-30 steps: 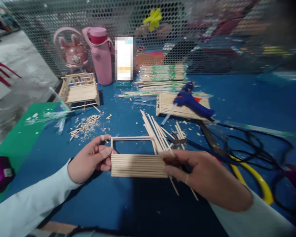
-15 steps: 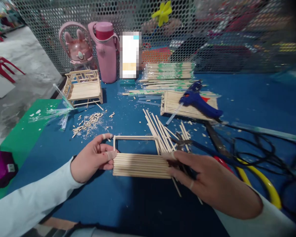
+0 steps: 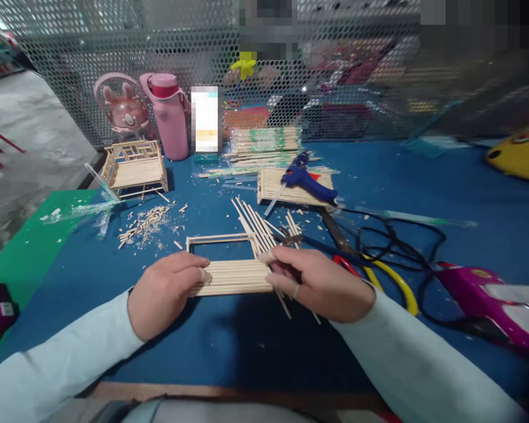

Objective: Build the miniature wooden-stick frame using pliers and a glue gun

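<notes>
head view, the only one: stick panel [image 3: 235,278] sat right between the person's two hands, close rows of pale sticks, long axis running nine to three, about square to the wearer. left hand [image 3: 163,291] was at its nine o'clock end, fingers laid over the top of the slats, thumb out of sight, so from where i stood i couldn't tell if it pinched underneath or only pressed. right hand [image 3: 320,282] was at the three o'clock end, thumb and forefinger close together, holding the panel's right end, forefinger up by the far corner. neither hand was nearer; both touched it. from the left hand the panel lay toward three, from the right toward nine.

open frame [image 3: 220,238] stuck out from the panel's twelve o'clock side, thin sticks around a gap, long side parallel to the slats; looked joined, join partly covered. couldn't tell whether the panel lay flat on the blue table [image 3: 176,364] or was propped a little.

loose sticks [image 3: 254,226] lay at one o'clock, slanting, some running behind the right hand, so that side was the crowded one. glue gun [image 3: 311,183] rested farther out at one, on another slatted piece [image 3: 271,179]. offcuts [image 3: 145,226] were heaped toward ten, well apart from the panel.
</notes>
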The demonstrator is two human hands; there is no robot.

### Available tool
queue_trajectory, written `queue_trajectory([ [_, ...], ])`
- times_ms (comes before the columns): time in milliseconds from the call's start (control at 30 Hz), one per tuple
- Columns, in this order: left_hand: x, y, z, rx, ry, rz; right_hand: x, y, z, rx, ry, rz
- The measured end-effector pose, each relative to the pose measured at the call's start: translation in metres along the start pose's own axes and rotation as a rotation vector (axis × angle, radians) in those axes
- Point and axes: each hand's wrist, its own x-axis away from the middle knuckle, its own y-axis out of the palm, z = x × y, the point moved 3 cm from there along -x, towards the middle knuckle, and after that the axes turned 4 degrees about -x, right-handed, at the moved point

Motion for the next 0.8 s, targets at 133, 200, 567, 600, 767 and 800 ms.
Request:
queue_trajectory([
  [133,-0.006,0.001,0.011,-0.062,-0.036,-0.061,0.001,0.001,-0.001,-0.015,0.021,-0.022],
  [200,-0.008,0.004,0.018,-0.165,-0.016,-0.077,0.002,0.001,-0.002,-0.011,0.014,-0.02],
  [567,0.001,0.018,0.026,-0.316,0.103,0.023,0.009,-0.026,0.013,-0.17,-0.019,0.504],
  [600,0.002,0.018,0.026,-0.31,0.107,0.034,0.008,-0.022,0.011,-0.101,-0.026,0.439],
  [767,0.004,0.024,0.026,-0.311,0.043,0.036,0.006,0.016,-0.003,0.271,-0.123,0.171],
  [800,0.005,0.026,0.026,-0.319,0.009,0.033,0.007,0.022,-0.005,0.336,-0.141,0.172],
])
